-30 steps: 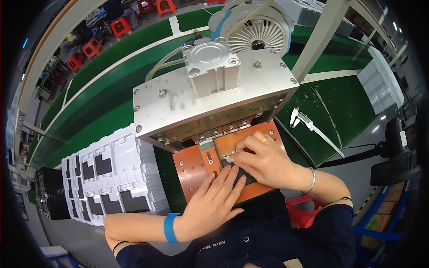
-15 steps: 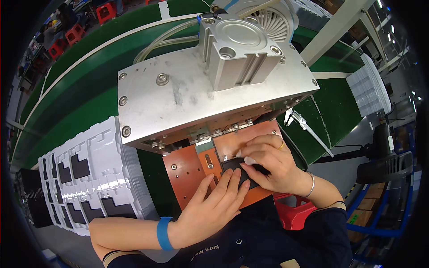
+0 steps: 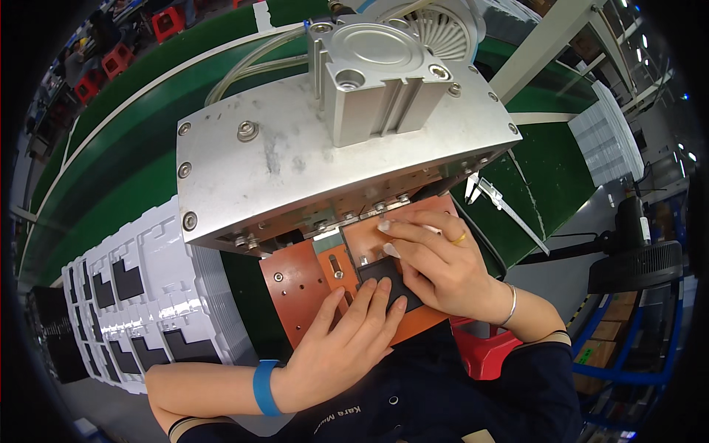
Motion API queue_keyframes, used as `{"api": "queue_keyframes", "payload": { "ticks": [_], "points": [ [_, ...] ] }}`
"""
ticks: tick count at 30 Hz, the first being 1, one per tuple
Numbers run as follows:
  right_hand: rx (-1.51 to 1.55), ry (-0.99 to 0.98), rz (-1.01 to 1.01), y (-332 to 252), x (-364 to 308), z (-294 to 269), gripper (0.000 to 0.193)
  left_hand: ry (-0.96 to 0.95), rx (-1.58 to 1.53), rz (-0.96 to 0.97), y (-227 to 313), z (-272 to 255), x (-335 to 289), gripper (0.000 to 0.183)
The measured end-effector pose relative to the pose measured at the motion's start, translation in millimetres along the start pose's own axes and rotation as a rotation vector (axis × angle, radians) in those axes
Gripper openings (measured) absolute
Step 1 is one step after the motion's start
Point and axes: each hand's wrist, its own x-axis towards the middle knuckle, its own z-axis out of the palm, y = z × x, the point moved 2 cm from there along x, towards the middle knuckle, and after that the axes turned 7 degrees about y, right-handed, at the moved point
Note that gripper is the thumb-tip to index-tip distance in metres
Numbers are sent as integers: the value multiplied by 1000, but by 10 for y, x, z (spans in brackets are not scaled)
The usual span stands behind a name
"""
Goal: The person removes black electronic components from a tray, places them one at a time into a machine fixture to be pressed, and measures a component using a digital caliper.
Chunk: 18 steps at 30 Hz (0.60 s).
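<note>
Lying flat on the orange plate point(image 3: 295, 284), a small dark rectangular part point(image 3: 385, 280).

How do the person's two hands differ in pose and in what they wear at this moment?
The left hand lies flat, fingers stretched onto the orange plate toward the dark part; the right hand is curled, fingertips pinching at the part's upper edge. The left wrist wears a blue band; the right has a ring and a thin bracelet. Both touch the dark part.
</note>
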Motion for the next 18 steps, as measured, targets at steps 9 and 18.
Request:
{"api": "queue_keyframes", "payload": {
  "ticks": [9,18],
  "points": [
    [18,-73,18,3,-47,-34,31,-7,-19,3,-2,13,-6,67],
    [53,-50,63,36,-50,1,36,-4,-1,5,-16,8,-1,66]
  ]
}}
